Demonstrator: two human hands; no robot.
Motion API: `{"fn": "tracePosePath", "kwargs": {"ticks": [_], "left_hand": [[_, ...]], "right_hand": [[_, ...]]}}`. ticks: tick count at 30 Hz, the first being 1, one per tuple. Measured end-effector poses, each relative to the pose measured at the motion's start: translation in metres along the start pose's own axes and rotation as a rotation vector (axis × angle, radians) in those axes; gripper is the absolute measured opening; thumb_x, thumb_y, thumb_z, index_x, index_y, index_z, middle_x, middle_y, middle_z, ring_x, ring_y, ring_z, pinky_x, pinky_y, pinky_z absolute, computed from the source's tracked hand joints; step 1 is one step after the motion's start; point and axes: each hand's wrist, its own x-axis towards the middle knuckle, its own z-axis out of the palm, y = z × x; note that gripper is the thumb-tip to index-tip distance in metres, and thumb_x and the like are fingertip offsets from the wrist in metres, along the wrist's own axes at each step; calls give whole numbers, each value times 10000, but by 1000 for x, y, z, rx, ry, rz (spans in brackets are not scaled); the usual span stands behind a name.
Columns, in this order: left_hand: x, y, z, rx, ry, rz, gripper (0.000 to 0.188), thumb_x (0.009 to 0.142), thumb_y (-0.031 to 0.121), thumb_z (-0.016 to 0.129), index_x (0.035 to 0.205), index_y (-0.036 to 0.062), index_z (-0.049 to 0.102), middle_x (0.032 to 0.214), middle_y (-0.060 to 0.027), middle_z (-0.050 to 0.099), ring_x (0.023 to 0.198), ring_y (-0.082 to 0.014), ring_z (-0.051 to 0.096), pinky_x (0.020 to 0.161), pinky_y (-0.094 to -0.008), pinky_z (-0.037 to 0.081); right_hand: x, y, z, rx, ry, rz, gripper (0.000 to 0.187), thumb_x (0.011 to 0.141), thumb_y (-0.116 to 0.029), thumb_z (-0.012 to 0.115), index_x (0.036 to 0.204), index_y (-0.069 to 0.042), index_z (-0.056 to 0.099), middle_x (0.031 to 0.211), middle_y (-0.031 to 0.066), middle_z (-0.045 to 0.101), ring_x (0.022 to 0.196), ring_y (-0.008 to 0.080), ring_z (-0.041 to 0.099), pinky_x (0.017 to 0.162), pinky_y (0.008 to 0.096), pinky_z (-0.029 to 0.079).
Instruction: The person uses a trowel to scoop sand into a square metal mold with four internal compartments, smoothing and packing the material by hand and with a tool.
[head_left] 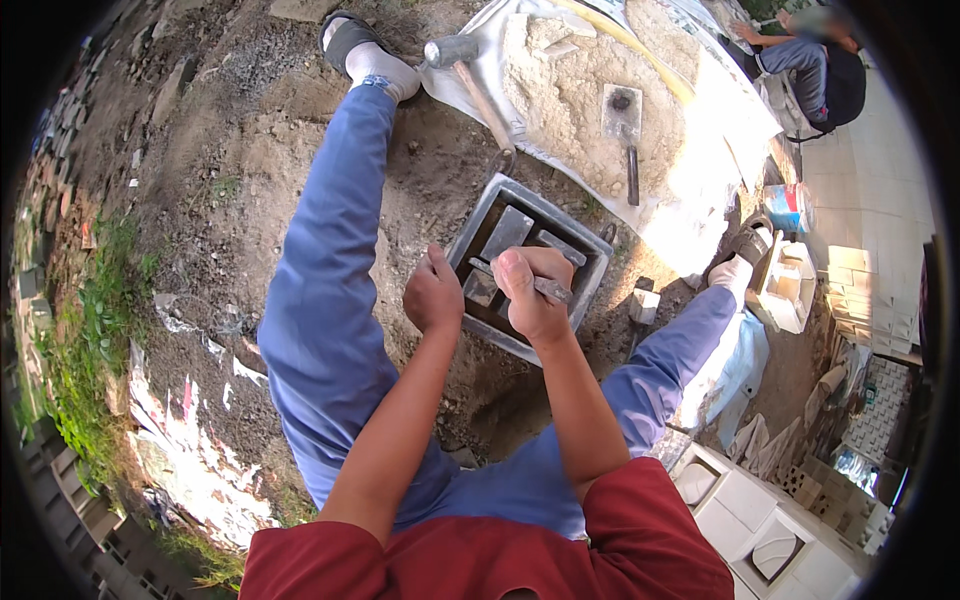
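Note:
Between my legs on the dirt rests a square grey mould-like frame (pixel 556 209) with ring handles at its corners. Inside it are several grey blocks (pixel 508 232), partly hidden by my hands. My right hand (pixel 537 290) is closed around a short grey rod-like tool (pixel 553 291) above the frame; its full shape does not show. My left hand (pixel 435 292) is closed beside the frame's left edge, and whatever its fingers may hold is hidden.
Pale powder (pixel 560 90) lies heaped on a sheet ahead, with a trowel (pixel 622 115) on it. A mallet (pixel 452 52) rests at the sheet's left edge. Rightward are a small pale block (pixel 643 306), a bucket (pixel 788 208) and pale blocks (pixel 735 520). Another person (pixel 810 75) sits far right.

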Motion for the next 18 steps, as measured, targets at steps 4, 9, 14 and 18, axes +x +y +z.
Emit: {"fn": "tracePosePath", "kwargs": {"ticks": [4,9,14,18], "left_hand": [[-4,3,-12,117,-113,139,543,1057,465,389,911,77,739,874,-209,720,804,-427,691,731,-543,522],[0,6,-10,136,-108,195,573,1064,437,362,956,36,757,888,-245,715,835,-446,690,774,-544,529],[0,1,-11,221,-156,161,641,1073,453,329,836,21,739,833,-258,705,793,-459,687,749,-561,527],[3,10,-6,244,-124,208,593,1069,439,362,813,49,729,807,-216,718,753,-426,701,702,-543,541]], "right_hand": [[11,-6,-5,48,43,170,523,1061,-178,518,584,-40,355,538,-20,346,490,81,284,472,311,203],[5,-5,-10,6,-8,112,469,1034,-223,556,631,-4,459,538,-5,376,519,87,329,484,312,261],[9,1,-14,67,6,253,466,1033,-221,567,637,3,464,550,-7,401,526,75,335,483,302,256],[1,-8,-11,89,85,170,527,1061,-203,528,588,-75,335,550,-31,339,499,72,265,481,296,211]]}}
